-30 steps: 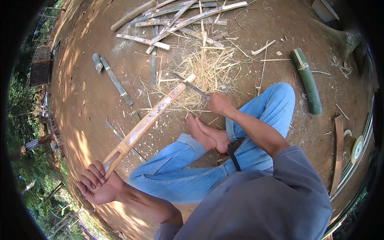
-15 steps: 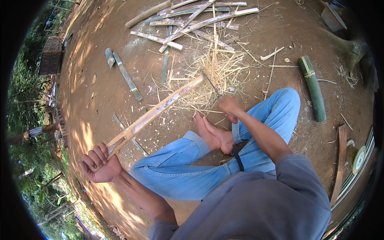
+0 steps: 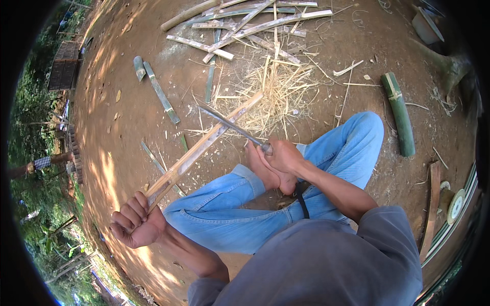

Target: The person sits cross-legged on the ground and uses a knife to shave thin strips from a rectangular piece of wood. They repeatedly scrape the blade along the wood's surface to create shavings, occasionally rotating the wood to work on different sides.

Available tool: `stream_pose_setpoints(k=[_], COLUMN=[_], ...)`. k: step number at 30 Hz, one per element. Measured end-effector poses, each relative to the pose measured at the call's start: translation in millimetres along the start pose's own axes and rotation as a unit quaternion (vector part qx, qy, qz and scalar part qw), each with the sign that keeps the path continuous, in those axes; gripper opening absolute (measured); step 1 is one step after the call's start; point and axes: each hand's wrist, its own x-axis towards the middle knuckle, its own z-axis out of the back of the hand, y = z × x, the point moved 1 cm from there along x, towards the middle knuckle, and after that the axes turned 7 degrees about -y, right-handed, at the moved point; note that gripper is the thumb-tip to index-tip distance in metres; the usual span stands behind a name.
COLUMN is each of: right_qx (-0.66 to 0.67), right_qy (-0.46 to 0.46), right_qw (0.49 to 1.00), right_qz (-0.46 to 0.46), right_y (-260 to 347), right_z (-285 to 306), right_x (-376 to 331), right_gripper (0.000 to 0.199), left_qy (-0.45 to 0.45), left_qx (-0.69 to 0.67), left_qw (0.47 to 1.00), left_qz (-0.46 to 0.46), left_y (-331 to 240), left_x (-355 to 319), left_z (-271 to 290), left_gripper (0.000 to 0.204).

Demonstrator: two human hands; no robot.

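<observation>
My left hand point(image 3: 139, 220) is wrapped round the lower end of a split bamboo strip point(image 3: 190, 158), which slants up and away to the right. The strip's pale hollow inner face shows, and its far end reaches over a heap of bamboo shavings point(image 3: 280, 92). In my right hand point(image 3: 285, 157) is a knife point(image 3: 235, 127), gripped by its handle. Its long dark blade points up-left and lies across the strip's upper half; whether the edge touches the wood I cannot tell. My bare feet point(image 3: 263, 171) are crossed just below the right hand.
Several split bamboo pieces point(image 3: 270, 24) lie piled at the far side. A green bamboo pole point(image 3: 399, 115) is on the right, and short green pieces point(image 3: 162, 94) lie at left. A wooden plank point(image 3: 432, 211) and a pale bucket point(image 3: 427, 26) stand out at the right edge.
The knife has swung from the strip's far tip back across its upper half, as my right hand came left and nearer. My left hand has shifted slightly right and nearer with the strip.
</observation>
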Motion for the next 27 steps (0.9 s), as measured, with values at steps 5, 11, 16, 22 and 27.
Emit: stream_pose_setpoints(k=[5, 11, 16, 22, 27], right_qx=[0.019, -0.030, -0.036, -0.093, -0.083], right_qy=[-0.021, -0.013, -0.012, -0.003, -0.025], right_qw=[0.998, 0.999, 0.998, 0.995, 0.991], right_qz=[0.054, 0.014, -0.059, 0.020, -0.097], right_y=[-12.9, -37.5, -90.5, -66.3, -110.2], right_z=[-7.1, -1.8, -8.2, -15.2, -11.8], right_x=[1.9, 25.5, 64.2, 47.4, 88.0], right_gripper=[0.028, 0.030, 0.027, 0.031, 0.027], left_qy=[0.012, 0.016, 0.014, 0.009, 0.008], left_qx=[0.006, -0.004, -0.012, -0.022, -0.017], left_qw=[1.000, 1.000, 1.000, 1.000, 1.000], left_qz=[0.000, 0.005, 0.012, 0.011, 0.015], left_y=[0.6, 0.0, 2.4, 2.2, -0.6], left_x=[2.8, 1.0, 5.2, 8.8, 8.7], left_z=[-3.6, -1.3, -1.8, 7.9, 11.2], left_gripper=[0.046, 0.047, 0.046, 0.046, 0.046])
